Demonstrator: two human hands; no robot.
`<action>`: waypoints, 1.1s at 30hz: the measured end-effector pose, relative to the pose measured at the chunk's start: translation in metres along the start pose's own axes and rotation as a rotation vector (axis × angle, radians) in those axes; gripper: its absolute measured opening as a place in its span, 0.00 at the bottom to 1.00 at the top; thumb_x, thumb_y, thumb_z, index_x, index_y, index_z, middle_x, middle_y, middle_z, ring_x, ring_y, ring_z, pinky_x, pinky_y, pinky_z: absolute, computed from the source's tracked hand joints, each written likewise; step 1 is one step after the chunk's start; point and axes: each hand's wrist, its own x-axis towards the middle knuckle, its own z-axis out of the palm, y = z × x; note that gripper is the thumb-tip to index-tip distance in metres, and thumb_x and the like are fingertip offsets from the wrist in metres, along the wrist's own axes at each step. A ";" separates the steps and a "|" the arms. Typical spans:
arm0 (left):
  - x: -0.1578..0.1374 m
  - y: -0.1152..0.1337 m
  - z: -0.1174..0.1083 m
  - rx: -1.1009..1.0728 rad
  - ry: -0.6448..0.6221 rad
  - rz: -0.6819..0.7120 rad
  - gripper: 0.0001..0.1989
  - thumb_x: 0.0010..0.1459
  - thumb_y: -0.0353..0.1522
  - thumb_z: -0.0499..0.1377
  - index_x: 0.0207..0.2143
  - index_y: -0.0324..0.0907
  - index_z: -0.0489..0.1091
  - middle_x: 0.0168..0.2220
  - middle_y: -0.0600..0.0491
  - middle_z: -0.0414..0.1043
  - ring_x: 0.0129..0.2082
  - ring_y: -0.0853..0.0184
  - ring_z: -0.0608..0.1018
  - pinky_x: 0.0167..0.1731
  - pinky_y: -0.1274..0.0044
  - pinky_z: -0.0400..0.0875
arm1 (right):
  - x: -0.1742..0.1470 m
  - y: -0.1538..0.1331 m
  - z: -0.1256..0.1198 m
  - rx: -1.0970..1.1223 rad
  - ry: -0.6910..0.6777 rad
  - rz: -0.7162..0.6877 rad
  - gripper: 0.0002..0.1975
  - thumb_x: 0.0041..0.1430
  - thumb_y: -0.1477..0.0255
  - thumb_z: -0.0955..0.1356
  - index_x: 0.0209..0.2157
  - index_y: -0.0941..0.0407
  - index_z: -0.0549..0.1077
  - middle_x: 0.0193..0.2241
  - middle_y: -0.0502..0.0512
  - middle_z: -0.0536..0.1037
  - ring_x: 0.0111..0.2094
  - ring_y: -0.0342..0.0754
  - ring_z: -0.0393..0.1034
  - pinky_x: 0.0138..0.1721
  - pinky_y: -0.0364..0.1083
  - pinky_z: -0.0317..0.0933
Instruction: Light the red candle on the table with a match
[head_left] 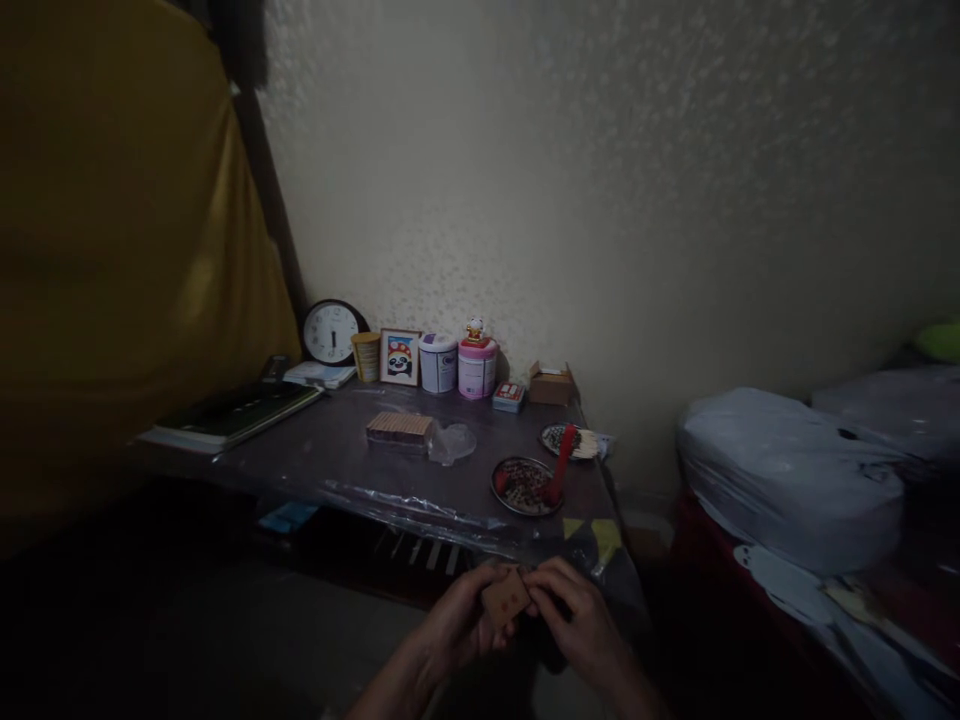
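In the head view my left hand (457, 615) is closed around a small square brown card (505, 600), held just off the table's near edge. Darker round spots mark the card's face. Against the card's right edge, the fingers of my right hand (566, 605) are pinched together; the fingertips are partly hidden. Beyond my hands is a round metal dish (525, 486) of small dark and pale pieces, with a red spoon (561, 465) leaning in it. A row of similar brown cards (400, 432) lies farther left, beside crumpled clear plastic (453, 443).
The table (300, 465) has a clear plastic cover. A second dish (559, 438) with pale sticks stands at its right edge. Along the wall are a clock (331, 332), yellow cup (366, 358), picture frame (400, 357), two canisters (438, 365) and a cardboard box (551, 385). White bags (787, 470) sit right.
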 end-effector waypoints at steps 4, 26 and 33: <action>0.004 -0.001 -0.004 0.000 -0.021 0.012 0.19 0.63 0.30 0.41 0.48 0.26 0.62 0.31 0.36 0.68 0.17 0.65 0.70 0.14 0.82 0.62 | -0.001 0.002 0.000 -0.024 -0.008 0.002 0.12 0.62 0.67 0.60 0.34 0.57 0.72 0.34 0.53 0.69 0.37 0.39 0.65 0.40 0.39 0.58; 0.012 -0.005 -0.015 0.103 -0.104 0.032 0.27 0.49 0.37 0.56 0.48 0.28 0.62 0.33 0.36 0.68 0.18 0.65 0.68 0.14 0.83 0.60 | -0.002 0.002 0.000 -0.024 -0.079 0.101 0.10 0.60 0.68 0.62 0.33 0.56 0.72 0.32 0.50 0.72 0.36 0.38 0.67 0.40 0.39 0.57; 0.010 -0.003 -0.014 0.144 -0.132 0.033 0.26 0.50 0.37 0.55 0.48 0.28 0.61 0.33 0.37 0.69 0.18 0.66 0.68 0.14 0.84 0.60 | -0.001 0.002 -0.001 0.018 -0.090 0.132 0.11 0.60 0.67 0.62 0.32 0.57 0.72 0.30 0.50 0.72 0.34 0.38 0.67 0.39 0.38 0.57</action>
